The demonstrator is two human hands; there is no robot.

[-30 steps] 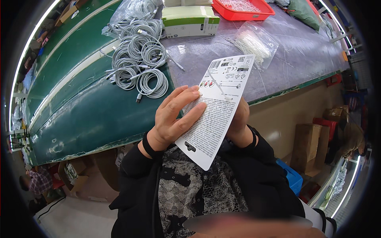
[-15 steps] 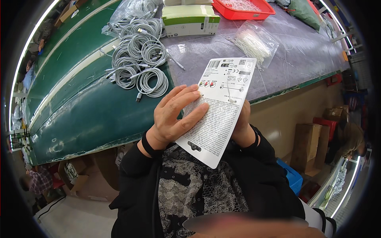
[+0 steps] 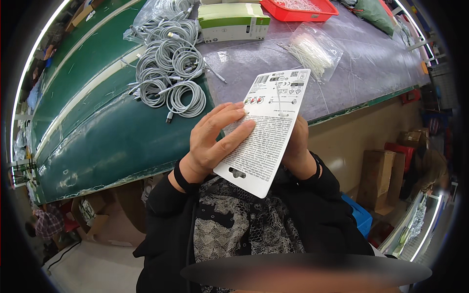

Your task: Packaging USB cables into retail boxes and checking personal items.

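A white packaging card (image 3: 266, 134) with a printed face and a hang hole is tilted up in front of my body. My left hand (image 3: 215, 136) holds its left edge, fingers lying over the printed face. Against the right edge, my right hand (image 3: 297, 144) is partly behind the card, which hides its fingers. A thin white plastic tie (image 3: 282, 108) sticks out of the card's upper part. Beyond the card, a clear bag of white plastic ties (image 3: 312, 51) lies on the table. Coiled grey cables (image 3: 171, 63) are heaped beyond my left hand.
A green-and-white box (image 3: 233, 29) filled with a stack of flat cards stands at the table's back. Beside it is a red basket (image 3: 300, 14) with white pieces. The green tabletop (image 3: 102, 146) spreads left; cardboard boxes (image 3: 381, 180) stand on the floor at right.
The card has shifted slightly up and to the left, and its lower end is farther from my body. Both hands have stayed at it, with my left fingers still over its face.
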